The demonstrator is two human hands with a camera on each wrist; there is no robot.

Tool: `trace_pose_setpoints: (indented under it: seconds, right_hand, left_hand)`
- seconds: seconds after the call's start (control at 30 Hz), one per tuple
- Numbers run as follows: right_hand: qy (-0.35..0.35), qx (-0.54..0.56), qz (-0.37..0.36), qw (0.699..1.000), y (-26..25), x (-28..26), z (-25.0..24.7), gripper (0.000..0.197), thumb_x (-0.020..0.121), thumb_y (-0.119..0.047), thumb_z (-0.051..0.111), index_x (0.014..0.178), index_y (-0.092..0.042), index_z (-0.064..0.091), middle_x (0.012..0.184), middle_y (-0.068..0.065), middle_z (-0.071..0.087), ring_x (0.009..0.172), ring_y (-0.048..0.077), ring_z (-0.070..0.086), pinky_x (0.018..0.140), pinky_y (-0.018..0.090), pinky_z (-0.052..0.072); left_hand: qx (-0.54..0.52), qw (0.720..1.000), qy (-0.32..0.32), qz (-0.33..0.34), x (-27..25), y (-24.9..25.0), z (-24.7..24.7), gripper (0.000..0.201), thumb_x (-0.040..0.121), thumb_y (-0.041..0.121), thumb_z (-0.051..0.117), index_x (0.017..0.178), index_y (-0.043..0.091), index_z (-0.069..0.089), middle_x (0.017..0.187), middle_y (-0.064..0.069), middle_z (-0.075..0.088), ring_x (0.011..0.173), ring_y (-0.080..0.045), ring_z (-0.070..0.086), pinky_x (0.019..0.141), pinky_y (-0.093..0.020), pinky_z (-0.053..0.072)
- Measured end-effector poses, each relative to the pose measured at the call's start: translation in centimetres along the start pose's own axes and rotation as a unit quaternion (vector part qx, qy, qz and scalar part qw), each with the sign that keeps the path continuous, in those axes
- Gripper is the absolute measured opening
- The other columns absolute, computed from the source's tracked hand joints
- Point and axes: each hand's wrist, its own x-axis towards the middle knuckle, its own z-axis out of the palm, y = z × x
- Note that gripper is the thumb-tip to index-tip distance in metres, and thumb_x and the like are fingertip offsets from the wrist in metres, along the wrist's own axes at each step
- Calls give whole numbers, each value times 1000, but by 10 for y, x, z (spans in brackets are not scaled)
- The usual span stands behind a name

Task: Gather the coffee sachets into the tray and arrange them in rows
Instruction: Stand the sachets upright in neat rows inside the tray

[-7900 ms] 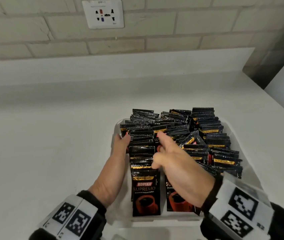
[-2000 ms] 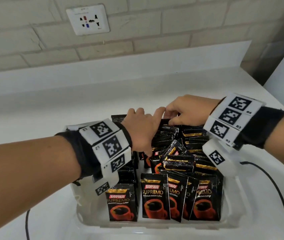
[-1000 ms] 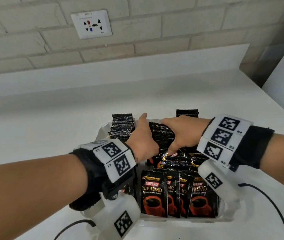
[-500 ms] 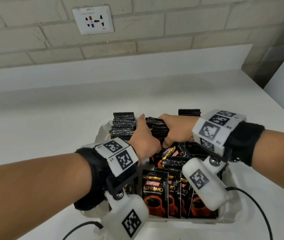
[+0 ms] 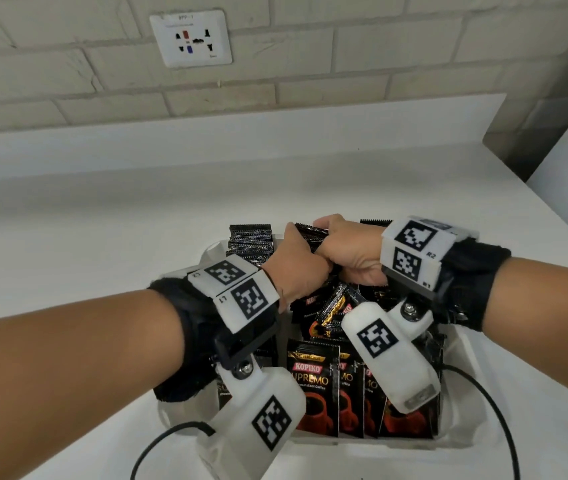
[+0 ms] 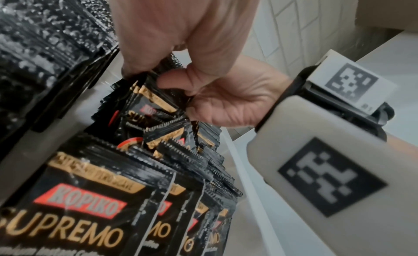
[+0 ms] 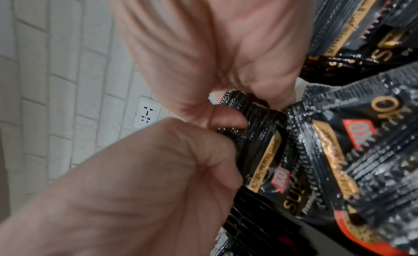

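Raised a little since half a second ago: both hands with a bundle of coffee sachets [image 5: 310, 233] squeezed between them, lifted clear of the loose pile below. Left hand [image 5: 296, 268] on the bundle's left side, right hand [image 5: 348, 251] on its right, knuckles nearly touching above the far half of the tray [image 5: 462, 344]. Left fingers [image 6: 135, 66] curled down and pinching the bundle's edge against the thumb, as seen from the left wrist. Right fingers [image 7: 228, 118] curled round the serrated tops of the same bundle, thumb pressed on its near face. Same white tray on the white tabletop [image 5: 102, 220], unmoved from before.

Inside the tray, nearest the front wall: a row of upright sachets [image 5: 313, 386] facing forward, black with a red label and a coffee cup printed on each, overlapping side by side. Behind that row, under the hands: a loose heap of tilted sachets [image 5: 331, 306], gold bands showing. At the tray's far left corner: a neat upright stack [image 5: 250, 239], serrated tops level. At the far right corner: another stack, mostly hidden by the right wrist.

Strapped on both wrists: black bands with white marker blocks and white camera housings [image 5: 390, 355] hanging over the tray, black cables [image 5: 497, 407] trailing onto the tabletop beside the tray's front. Beyond the tray, on the brick wall: a white socket plate [image 5: 190, 38].
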Motion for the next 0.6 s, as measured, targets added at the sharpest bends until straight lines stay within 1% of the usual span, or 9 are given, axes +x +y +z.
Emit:
trace_pose_setpoints:
  seconds: [0.07,0.17,0.27,0.33,0.37,0.43,0.47,0.53,0.6]
  right_hand:
    - [15,14,-1,1000,-2,1,-1,67,78,20,37,140,-6,30,117,24,49,92,28,48,73,34,40]
    - [35,45,7,998,-3,2,-2,64,69,23,31,130,4,36,100,23,49,90,29,43,76,36,38]
    - [42,43,6,998,-3,2,-5,63,63,23,32,124,5,41,117,27,44,105,34,46,84,39,40]
    - [30,20,3,999,-3,0,-8,64,65,23,32,125,3,40,123,25,41,103,34,46,85,41,41]
    - [21,12,0,1000,-3,-2,-11,67,66,23,31,128,0,39,118,22,43,94,31,46,81,42,42]
    - [13,-16,-13,1000,-4,-6,-19,74,71,22,30,137,-11,34,93,9,43,73,21,40,67,40,42]
    - [17,-49,-25,998,-3,-8,-24,73,75,19,34,139,-16,33,84,4,40,72,19,40,68,40,45]
    - [27,-137,-57,989,-4,-16,-35,64,80,10,45,135,-21,36,84,0,44,85,21,50,88,41,48]
    - [12,-237,-86,968,-6,-28,-46,53,84,1,52,131,-19,40,99,4,55,97,25,58,96,43,46]
  left_hand:
    - [-16,1000,4,-6,0,2,0,72,84,-5,44,146,5,9,103,-17,50,77,-18,50,58,-28,41]
    - [-33,999,15,-24,-2,5,-2,85,83,-7,42,150,12,-7,136,-22,42,108,-34,54,85,-41,48]
    - [-37,999,14,-23,-6,10,-5,80,86,-9,37,150,13,-5,139,-19,40,106,-28,52,71,-29,43]
    - [-33,999,2,-15,-7,14,-8,79,88,-9,37,151,13,-6,135,-15,43,86,-21,49,60,-22,35]
    - [-31,999,0,-13,-8,15,-9,81,87,-10,39,151,13,-5,124,-11,48,76,-16,47,59,-21,34]
    - [-21,1000,1,-5,-8,18,-11,83,85,-8,42,151,14,-2,101,-4,48,68,-10,41,59,-21,35]
    - [-11,1000,4,-3,-9,19,-12,82,85,-7,43,151,14,0,97,-4,48,67,-9,40,58,-21,35]
    - [14,1000,-3,11,-15,23,-14,79,86,-3,45,151,15,3,89,2,45,65,-6,40,61,-20,36]
    - [50,998,-18,37,-22,28,-16,76,88,1,47,151,18,7,94,6,40,65,0,37,56,-12,37]
